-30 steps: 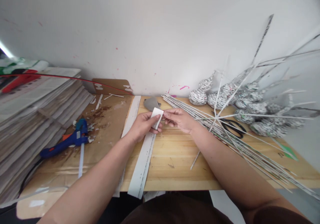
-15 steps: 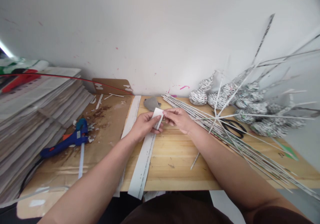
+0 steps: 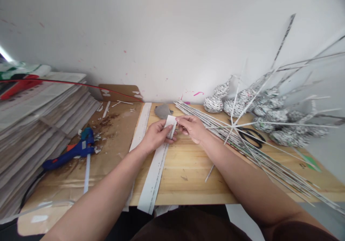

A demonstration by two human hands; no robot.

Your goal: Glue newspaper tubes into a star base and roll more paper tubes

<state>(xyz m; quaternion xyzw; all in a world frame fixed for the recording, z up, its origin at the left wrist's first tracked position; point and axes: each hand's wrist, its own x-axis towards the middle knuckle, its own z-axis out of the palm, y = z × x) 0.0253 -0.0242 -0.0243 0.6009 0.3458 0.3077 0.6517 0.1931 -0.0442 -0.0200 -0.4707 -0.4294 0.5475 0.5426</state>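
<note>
A long white paper strip (image 3: 153,180) with a line of print along one edge runs from the table's front edge up to my hands. My left hand (image 3: 157,136) grips it near its far end, thumb on top and fingers beneath. At the strip's far right corner, my right hand (image 3: 190,126) pinches the paper between thumb and fingertips. Another pale paper strip (image 3: 141,128) lies to the left, partly covered by my left forearm. Just beyond my hands rests a grey lump (image 3: 163,110).
On the left, a blue glue gun (image 3: 81,149) lies on cardboard (image 3: 113,140) beside a newspaper stack (image 3: 40,126). To the right are rolled paper sticks (image 3: 269,169), a spoked stick star (image 3: 232,126), black-handled scissors (image 3: 252,137) and several woven paper gourds (image 3: 212,104).
Both hands stay in almost the same place on the strip. The strip's far end looks slightly shifted between my fingers, and the whole view has moved a little.
</note>
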